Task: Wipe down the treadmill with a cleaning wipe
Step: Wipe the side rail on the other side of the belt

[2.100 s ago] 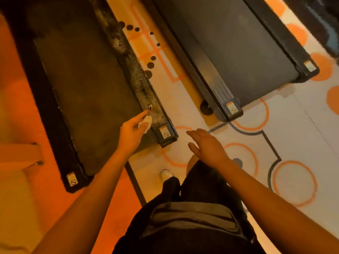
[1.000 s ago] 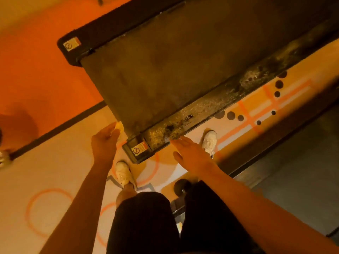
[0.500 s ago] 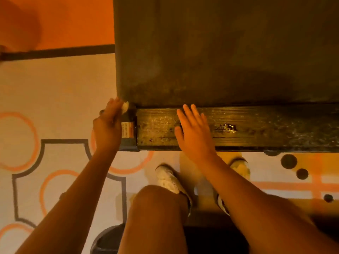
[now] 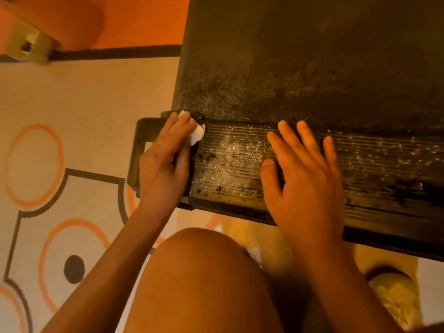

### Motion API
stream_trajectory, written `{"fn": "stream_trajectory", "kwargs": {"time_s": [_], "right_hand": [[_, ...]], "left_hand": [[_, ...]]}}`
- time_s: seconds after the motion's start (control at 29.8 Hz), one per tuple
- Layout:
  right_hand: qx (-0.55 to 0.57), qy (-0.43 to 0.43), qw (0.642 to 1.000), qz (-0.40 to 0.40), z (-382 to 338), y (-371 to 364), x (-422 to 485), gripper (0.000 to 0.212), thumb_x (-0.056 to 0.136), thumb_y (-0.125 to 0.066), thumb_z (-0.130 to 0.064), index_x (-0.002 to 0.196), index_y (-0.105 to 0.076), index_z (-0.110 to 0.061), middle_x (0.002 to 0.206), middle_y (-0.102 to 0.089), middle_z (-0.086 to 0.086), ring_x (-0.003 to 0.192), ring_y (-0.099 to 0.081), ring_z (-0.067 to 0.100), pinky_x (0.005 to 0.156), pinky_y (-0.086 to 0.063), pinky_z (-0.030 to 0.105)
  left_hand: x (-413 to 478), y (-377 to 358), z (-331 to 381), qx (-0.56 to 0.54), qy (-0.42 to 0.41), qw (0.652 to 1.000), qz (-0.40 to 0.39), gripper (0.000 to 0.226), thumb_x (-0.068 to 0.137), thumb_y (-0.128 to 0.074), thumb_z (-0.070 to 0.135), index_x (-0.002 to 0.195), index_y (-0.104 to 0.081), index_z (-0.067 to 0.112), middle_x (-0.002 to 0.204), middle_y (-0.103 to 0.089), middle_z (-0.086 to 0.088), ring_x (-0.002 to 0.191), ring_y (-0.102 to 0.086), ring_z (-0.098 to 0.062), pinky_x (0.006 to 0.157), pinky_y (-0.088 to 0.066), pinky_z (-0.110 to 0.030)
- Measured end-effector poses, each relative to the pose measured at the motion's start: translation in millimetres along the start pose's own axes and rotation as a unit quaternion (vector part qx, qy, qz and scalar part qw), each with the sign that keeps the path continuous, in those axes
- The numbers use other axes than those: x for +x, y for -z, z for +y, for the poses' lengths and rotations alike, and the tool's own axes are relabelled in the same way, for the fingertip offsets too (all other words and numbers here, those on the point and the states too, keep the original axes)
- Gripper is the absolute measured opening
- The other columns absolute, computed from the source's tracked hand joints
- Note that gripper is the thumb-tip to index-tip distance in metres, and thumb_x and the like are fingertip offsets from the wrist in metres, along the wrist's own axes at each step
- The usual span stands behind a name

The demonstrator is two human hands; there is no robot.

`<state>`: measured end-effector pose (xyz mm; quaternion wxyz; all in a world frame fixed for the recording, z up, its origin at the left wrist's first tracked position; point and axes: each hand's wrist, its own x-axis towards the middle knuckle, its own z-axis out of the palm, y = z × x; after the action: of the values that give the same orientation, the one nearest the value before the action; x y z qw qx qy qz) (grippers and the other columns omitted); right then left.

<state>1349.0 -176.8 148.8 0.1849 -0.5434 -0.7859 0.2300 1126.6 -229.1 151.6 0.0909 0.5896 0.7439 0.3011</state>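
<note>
Inspection: wiping under way at one end corner of the treadmill [image 4: 312, 56]; most of the job looks outstanding.

The left hand [image 4: 165, 162] grips the wadded cleaning wipe [image 4: 197, 135] and presses it where the end cap [image 4: 141, 150] meets the ribbed side rail [image 4: 372, 164]. The right hand [image 4: 305, 179] lies flat on the rail, fingers spread, holding nothing, apart from the left. The rail is speckled with pale grit and dark spots, and the belt looks dusty. The right hand covers unwiped rail. A bare knee [image 4: 204, 272] crowds the near edge.
</note>
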Motion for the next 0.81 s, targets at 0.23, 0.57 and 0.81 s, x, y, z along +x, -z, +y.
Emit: {"fn": "stream_trajectory", "kwargs": {"time_s": [0.23,0.57,0.81], "right_hand": [[-0.011,-0.028,0.999,0.028,-3,-8,0,0.042,0.104,-0.042,-0.032,0.141,-0.059,-0.019,0.152,-0.049,0.001,0.149,-0.033,0.022,0.125,-0.015,0.05],[-0.047,-0.015,0.999,0.024,-5,-5,1,0.043,0.105,-0.042,-0.033,0.143,-0.056,-0.018,0.154,-0.046,0.003,0.15,-0.03,0.023,0.125,-0.015,0.05],[-0.086,0.019,0.995,-0.044,0,4,1,0.063,0.102,-0.031,-0.053,0.154,-0.041,-0.018,0.163,-0.032,0.004,0.154,-0.018,0.025,0.126,-0.006,0.051]], "left_hand": [[-2,-7,-4,0.025,-0.005,1.0,0.005,0.05,0.094,-0.048,-0.005,0.142,-0.054,0.007,0.154,-0.042,-0.015,0.149,-0.029,-0.029,0.12,-0.03,-0.048],[8,18,10,0.031,0.053,0.997,-0.036,0.029,0.1,-0.058,0.028,0.125,-0.067,0.019,0.129,-0.067,-0.004,0.12,-0.061,-0.021,0.101,-0.047,-0.035],[-9,56,-21,0.041,0.132,0.99,-0.024,0.026,0.099,-0.055,0.013,0.123,-0.066,0.016,0.113,-0.071,-0.012,0.101,-0.067,-0.028,0.084,-0.051,-0.035]]}}
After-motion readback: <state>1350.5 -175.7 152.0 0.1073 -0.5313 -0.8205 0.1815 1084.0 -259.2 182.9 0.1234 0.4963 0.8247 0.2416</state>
